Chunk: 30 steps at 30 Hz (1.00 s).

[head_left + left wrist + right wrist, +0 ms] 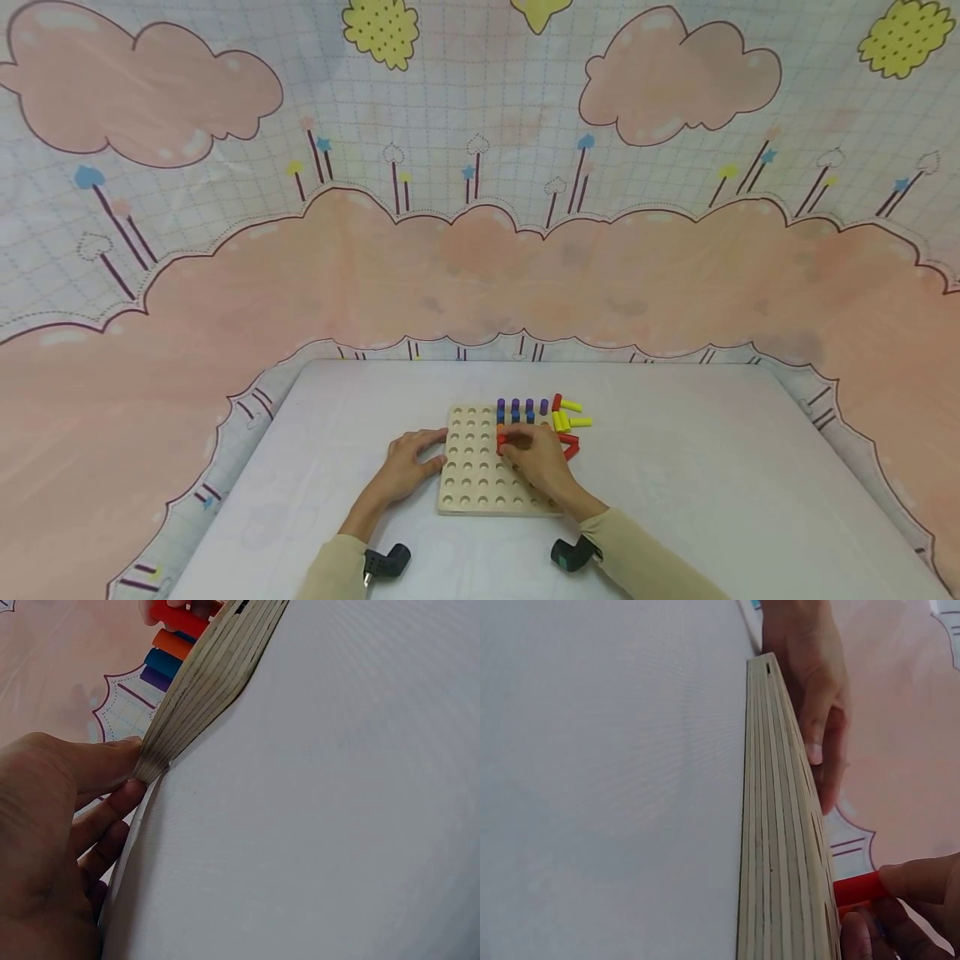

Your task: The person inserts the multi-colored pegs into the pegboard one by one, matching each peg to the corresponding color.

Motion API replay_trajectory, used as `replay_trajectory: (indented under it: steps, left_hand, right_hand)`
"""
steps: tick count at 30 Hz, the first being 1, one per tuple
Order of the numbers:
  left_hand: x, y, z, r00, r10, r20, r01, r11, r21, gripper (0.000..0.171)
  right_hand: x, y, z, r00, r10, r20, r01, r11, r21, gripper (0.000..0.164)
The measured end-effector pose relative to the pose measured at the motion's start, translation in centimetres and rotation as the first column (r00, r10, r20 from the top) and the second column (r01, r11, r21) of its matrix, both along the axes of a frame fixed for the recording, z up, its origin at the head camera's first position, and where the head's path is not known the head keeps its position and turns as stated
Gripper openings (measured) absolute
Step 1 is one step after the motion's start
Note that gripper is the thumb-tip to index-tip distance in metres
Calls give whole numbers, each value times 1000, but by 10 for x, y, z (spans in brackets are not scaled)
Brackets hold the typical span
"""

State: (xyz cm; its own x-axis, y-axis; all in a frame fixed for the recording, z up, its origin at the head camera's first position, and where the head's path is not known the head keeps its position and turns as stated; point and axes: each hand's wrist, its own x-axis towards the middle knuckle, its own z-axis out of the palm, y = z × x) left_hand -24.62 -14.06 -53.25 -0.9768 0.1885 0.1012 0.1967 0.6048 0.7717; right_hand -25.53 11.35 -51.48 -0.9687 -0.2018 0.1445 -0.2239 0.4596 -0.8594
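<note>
A wooden pegboard (475, 473) with rows of round holes lies flat on the table. My right hand (542, 460) pinches a red peg (859, 887) between thumb and fingers, with its lower end at the board's surface. Whether it sits in a hole cannot be told. Along the board's left edge rests my left hand (405, 468), its thumb and fingers extended and touching the wood. Purple pegs (515, 404) stand in the far row, with blue pegs (515, 417) in front of them. An orange peg (172, 645) stands nearer; the right hand hides others.
Loose yellow pegs (580, 422) and red pegs (572, 450) lie at the board's right side. The white table (712, 475) extends to both sides, with a patterned cloth (480, 275) behind it. A black device (573, 553) is worn at each wrist.
</note>
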Motion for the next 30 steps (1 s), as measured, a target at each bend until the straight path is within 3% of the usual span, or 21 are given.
replay_trajectory:
  steps: [12,22,30]
  left_hand:
    - [-2,-1,-3,1000,-24,-19,24,999,-28,45]
    - [-2,1,-4,1000,8,4,-8,1000,-22,45]
    - [-2,2,-1,1000,14,-6,-14,1000,-28,45]
  right_hand:
    - [1,-1,1,1000,-15,11,15,1000,22,21]
    - [0,4,3,1000,6,26,-7,999,35,19]
    - [5,10,18,1000,8,26,-8,1000,-7,17]
